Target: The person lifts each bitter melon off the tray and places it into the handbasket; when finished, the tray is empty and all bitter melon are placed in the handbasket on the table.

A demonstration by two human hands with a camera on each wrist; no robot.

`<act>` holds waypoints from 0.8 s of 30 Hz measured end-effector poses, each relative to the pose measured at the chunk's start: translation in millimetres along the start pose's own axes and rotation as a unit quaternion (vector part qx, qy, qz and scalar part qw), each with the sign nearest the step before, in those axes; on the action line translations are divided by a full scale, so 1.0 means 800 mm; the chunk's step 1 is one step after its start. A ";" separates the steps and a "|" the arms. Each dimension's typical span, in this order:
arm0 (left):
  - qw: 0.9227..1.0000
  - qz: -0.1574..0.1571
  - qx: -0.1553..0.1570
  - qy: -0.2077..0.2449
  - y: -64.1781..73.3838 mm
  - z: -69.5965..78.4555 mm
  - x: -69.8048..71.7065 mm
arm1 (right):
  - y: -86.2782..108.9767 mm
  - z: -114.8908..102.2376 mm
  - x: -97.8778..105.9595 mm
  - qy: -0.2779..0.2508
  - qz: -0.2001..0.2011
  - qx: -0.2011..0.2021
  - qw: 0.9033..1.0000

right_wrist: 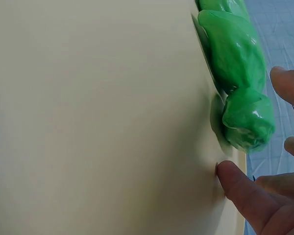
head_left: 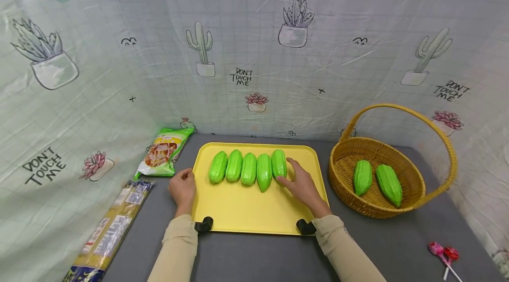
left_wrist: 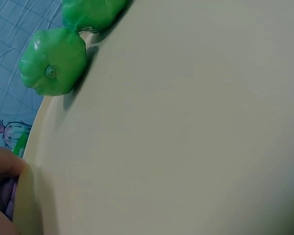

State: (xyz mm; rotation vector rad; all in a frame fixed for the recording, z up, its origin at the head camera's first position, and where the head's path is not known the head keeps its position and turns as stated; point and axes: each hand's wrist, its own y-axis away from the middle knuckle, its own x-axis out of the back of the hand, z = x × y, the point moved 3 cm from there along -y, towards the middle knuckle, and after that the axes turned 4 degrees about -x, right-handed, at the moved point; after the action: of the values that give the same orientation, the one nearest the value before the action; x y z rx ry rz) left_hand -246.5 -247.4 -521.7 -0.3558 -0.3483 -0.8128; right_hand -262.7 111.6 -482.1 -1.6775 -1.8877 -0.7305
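The right hand (head_left: 305, 188), fingers spread, is beside the rightmost of five ridged green gourds (head_left: 248, 169) on one yellow rectangular tray (head_left: 254, 211); the left hand (head_left: 184, 190) touches it, grip unclear.

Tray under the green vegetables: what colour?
The tray is yellow; best seen in the head view.

Right wrist view: right hand (right_wrist: 279, 205) enters from the frame's right edge, digits parted, fingers partly cut off. Lowest digit — tip on or just over the pale tray (right_wrist: 88, 117), near the closest glossy green vegetable (right_wrist: 250, 122); a gap shows between the two. Second green vegetable (right_wrist: 237, 51) meets that one end to end as seen here; a third (right_wrist: 225, 5) is cropped by the top edge. Blue-grey gridded cloth (right_wrist: 279, 29) behind. Soft shadow on tray beside hand.
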 end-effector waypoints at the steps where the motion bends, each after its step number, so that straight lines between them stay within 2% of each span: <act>1: 1.000 0.000 0.000 0.000 -0.001 0.001 0.000 | 0.000 -0.001 0.000 0.000 0.000 0.002 1.000; 24: 1.000 0.003 0.005 0.004 -0.001 0.002 -0.002 | 0.001 -0.014 -0.013 0.016 0.006 0.061 0.998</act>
State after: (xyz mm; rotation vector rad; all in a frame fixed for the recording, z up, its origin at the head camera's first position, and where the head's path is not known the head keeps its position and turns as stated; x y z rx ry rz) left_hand -248.6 -246.2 -521.3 -0.3437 -0.3430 -0.8065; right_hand -260.7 96.1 -481.0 -1.5898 -1.8599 -0.6213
